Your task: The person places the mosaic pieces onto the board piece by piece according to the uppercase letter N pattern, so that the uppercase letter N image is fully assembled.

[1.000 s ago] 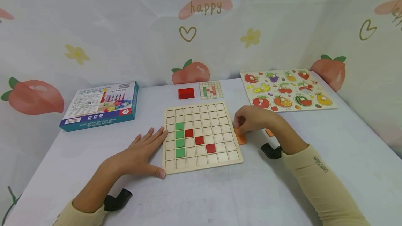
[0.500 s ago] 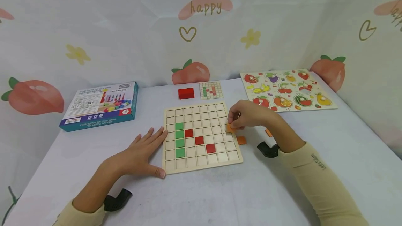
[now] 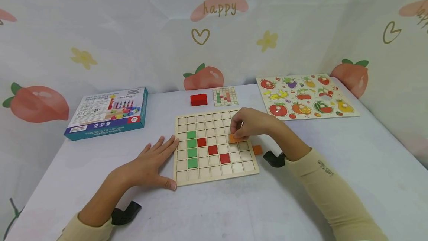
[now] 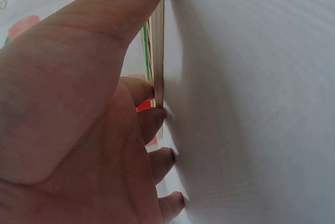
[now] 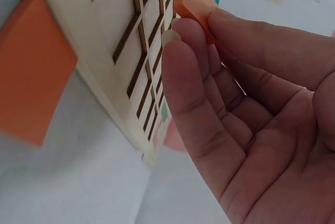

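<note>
A wooden grid board (image 3: 217, 179) lies flat in the head view, with several green tiles (image 3: 192, 153) in a column and red tiles (image 3: 212, 150) stepping down diagonally to the right. Fingers spread, my left hand (image 3: 147, 168) rests at the board's left edge, thumb by the near corner. My right hand (image 3: 252, 122) pinches an orange tile (image 5: 196, 4) between thumb and fingers, over the grid's right part. In the right wrist view the tile is tilted close to the squares. Another orange tile (image 3: 257, 150) lies against the board's right edge.
Behind the board are a red block (image 3: 198, 100) and a small pattern card (image 3: 225, 96). A boxed bead set (image 3: 105, 116) lies at the back left, a fruit knob puzzle (image 3: 305, 97) at the back right. A printed cloth hangs behind the table.
My right hand has picked up an orange tile beside the board and carried it left over the grid. Its arm now hides a loose orange piece seen earlier. My left hand stays put.
</note>
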Action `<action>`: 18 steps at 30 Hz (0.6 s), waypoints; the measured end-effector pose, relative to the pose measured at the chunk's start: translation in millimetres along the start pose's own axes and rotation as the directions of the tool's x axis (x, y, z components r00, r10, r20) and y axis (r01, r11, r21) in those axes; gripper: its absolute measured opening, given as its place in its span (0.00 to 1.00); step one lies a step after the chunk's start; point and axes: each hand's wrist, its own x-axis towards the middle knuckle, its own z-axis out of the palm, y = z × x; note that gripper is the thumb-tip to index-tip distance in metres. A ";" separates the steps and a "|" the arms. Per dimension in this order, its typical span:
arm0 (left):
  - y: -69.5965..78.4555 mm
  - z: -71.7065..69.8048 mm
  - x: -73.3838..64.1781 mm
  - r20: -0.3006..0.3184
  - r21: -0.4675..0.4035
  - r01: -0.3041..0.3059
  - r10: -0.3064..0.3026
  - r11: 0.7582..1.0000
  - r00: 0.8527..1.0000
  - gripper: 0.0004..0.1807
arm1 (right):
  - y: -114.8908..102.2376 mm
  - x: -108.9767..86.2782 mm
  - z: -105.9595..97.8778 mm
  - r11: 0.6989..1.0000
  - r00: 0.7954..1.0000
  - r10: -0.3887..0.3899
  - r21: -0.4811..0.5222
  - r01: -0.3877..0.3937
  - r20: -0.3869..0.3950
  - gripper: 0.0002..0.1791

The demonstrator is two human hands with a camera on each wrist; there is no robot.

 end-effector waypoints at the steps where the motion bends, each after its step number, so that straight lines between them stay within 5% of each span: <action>1: -0.2 0.1 0.1 0.000 0.000 0.000 0.000 1.000 1.000 0.71 | -1.0 1.4 0.9 1.000 1.000 -0.004 -0.006 0.004 0.001 0.04; 18: 0.0 -0.3 -0.4 0.001 -0.002 -0.006 0.006 1.000 1.000 0.70 | -12.6 16.2 13.1 1.000 0.999 -0.013 0.022 0.012 0.037 0.07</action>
